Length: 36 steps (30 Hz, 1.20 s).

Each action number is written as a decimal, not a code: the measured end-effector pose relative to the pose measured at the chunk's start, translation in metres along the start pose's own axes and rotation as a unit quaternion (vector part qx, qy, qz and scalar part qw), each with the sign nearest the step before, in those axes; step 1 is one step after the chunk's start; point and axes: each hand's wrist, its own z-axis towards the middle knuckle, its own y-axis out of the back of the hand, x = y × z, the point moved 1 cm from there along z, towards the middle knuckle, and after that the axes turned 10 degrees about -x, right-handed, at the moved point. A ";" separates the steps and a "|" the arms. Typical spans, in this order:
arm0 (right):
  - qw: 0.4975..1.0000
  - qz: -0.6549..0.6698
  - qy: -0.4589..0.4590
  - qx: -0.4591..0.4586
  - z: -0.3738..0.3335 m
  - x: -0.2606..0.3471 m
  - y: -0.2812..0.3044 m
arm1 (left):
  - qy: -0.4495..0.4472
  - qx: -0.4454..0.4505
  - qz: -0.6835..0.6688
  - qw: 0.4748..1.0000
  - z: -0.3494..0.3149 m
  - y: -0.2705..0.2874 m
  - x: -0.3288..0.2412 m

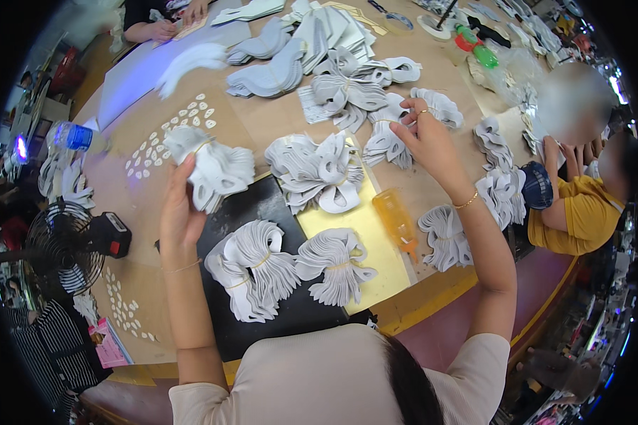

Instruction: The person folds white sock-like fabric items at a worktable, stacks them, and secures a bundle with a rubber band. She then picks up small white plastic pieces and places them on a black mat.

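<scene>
My left hand (183, 209) grips a thick bundle of white curved cut-out pieces (218, 166), bound by a thin tan band and raised at the left of the table. My right hand (432, 142) reaches to the far right, thumb and fingers apart, with nothing seen between them. Beside its fingertips lies a similar banded bundle (384, 147); whether they touch it I cannot tell. Between my arms, two banded bundles, a left one (255, 273) and a right one (337, 265), rest across a black board (216, 329) and a yellow sheet (383, 287). Beyond them sits a looser pile (315, 170).
A yellow squeeze bottle (395, 218) lies right of the pile. Small white oval pieces (174, 138) dot the left side, near a black fan (64, 244). Grey stacks (269, 71) stand at the back. People work at the far left and right, one in a yellow shirt (581, 212).
</scene>
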 end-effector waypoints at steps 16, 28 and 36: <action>0.987 0.019 0.101 0.120 -0.057 0.058 -0.034 | -0.266 -0.013 0.506 0.820 0.087 0.017 0.060; 0.985 0.039 0.025 0.165 -0.060 0.037 -0.050 | -0.347 -0.058 0.538 0.766 0.022 -0.021 0.028; 0.965 0.110 -0.053 0.231 -0.032 0.019 -0.054 | -0.349 0.049 0.504 0.789 -0.028 -0.056 0.019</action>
